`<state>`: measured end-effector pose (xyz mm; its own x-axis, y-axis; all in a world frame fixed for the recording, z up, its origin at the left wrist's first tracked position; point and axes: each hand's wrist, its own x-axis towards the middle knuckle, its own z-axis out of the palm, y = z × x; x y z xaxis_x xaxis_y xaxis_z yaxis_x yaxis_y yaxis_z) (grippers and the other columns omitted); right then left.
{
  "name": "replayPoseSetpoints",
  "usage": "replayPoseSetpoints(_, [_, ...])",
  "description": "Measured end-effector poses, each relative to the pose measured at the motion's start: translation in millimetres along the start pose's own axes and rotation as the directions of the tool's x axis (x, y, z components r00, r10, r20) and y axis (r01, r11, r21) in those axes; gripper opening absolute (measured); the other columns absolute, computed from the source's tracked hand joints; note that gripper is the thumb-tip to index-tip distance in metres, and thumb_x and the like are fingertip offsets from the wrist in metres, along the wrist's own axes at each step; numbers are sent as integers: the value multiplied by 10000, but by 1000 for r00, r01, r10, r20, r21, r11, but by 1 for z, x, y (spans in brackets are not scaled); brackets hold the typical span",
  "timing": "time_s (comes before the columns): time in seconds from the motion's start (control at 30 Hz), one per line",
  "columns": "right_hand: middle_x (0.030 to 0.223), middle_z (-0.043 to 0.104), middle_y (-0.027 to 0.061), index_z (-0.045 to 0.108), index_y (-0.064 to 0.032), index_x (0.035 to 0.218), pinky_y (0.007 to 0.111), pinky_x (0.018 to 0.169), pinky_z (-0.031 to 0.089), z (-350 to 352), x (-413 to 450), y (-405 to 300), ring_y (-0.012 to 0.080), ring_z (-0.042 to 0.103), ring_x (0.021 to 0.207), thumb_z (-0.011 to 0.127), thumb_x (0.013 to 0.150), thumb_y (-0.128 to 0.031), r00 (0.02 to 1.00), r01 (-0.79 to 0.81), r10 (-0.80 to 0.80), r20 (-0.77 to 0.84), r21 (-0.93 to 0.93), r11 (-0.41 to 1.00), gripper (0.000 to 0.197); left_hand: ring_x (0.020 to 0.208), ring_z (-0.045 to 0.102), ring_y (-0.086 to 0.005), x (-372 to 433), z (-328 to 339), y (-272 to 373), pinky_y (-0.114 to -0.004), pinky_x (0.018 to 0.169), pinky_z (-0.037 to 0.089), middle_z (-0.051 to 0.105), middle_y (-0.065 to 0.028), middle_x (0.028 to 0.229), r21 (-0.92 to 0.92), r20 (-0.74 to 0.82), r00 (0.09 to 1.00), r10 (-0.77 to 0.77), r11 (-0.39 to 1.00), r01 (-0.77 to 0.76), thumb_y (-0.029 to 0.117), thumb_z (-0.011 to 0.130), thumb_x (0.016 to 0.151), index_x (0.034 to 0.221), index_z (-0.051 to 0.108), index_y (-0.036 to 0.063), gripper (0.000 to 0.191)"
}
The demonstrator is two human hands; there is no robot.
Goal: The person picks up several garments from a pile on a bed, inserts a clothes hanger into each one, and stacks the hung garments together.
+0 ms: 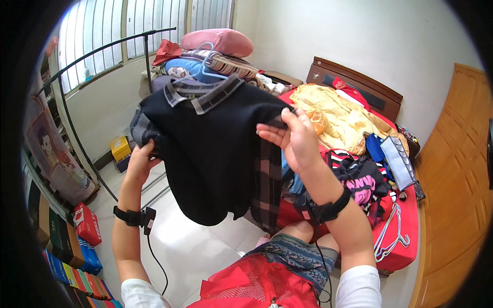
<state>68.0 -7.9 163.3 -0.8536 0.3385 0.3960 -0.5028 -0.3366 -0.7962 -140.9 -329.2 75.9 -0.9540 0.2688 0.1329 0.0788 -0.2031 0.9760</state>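
A black pullover (212, 154) with a grey plaid shirt collar and plaid sleeves hangs in front of me. A light blue hanger (204, 69) sits inside its neck, its hook rising above the collar. On the left, my left hand (141, 163) grips the plaid sleeve near the garment's side. My right hand (294, 140) is at the opposite shoulder, thumb and forefinger on the cloth and the other fingers spread. The right plaid sleeve dangles below that hand. What the hanger's lower part does inside the garment is hidden.
A black metal clothes rack (67, 104) stands at left. On the right, a red-covered bed (400, 238) bears piled clothes (358, 181), a yellow quilt (331, 111) and loose hangers (389, 235). Shoe boxes (86, 223) line the lower left. Cushions (217, 42) are stacked behind the garment.
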Motion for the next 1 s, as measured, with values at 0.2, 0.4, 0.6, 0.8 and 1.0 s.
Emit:
replayPoseSetpoints(0.2, [961, 645, 195, 385, -45, 1176, 383, 688, 609, -15, -26, 79, 311, 705, 769, 424, 980, -131, 993, -26, 29, -115, 31, 999, 218, 927, 572, -159, 23, -41, -53, -359, 775, 495, 608, -18, 1085, 252, 7, 987, -158, 956, 151, 220, 571, 929, 1218, 538, 125, 306])
replayPoseSetpoints(0.4, [922, 657, 219, 389, -55, 1129, 405, 666, 609, -9, -51, 149, 343, 706, 756, 363, 947, -74, 980, -104, 109, -168, 38, 994, 185, 745, 554, -153, 36, -80, -114, -319, 621, 441, 605, 6, 859, 467, 1, 972, -236, 859, 208, 130, 592, 901, 1073, 619, 93, 178])
replayPoseSetpoints(0.6, [985, 634, 220, 343, -36, 1163, 403, 724, 609, 1, -57, 173, 346, 700, 837, 370, 951, -57, 962, -214, 233, -144, 132, 968, 215, 928, 613, -294, 38, -96, -116, -525, 650, 538, 619, -89, 1061, 617, -132, 918, -374, 694, 372, 182, 587, 914, 1215, 547, 114, 311])
replayPoseSetpoints(0.8, [1089, 572, 238, 186, 32, 1346, 413, 766, 609, 7, -13, 124, 367, 694, 886, 400, 944, -69, 960, -200, 237, -152, 222, 954, 467, 1001, 592, -309, 71, -88, -44, -527, 621, 604, 582, -119, 1161, 708, -12, 869, -495, 610, 357, 196, 575, 908, 1280, 507, 135, 383])
replayPoseSetpoints(1.0, [1042, 626, 342, 420, 164, 1124, 452, 821, 606, -64, 89, 22, 415, 690, 883, 374, 928, -79, 942, 18, 74, -326, 272, 962, 316, 1038, 561, -281, 136, 12, 63, -449, 651, 598, 537, -111, 1186, 541, 144, 979, -146, 840, 46, 190, 576, 900, 1328, 484, 122, 443])
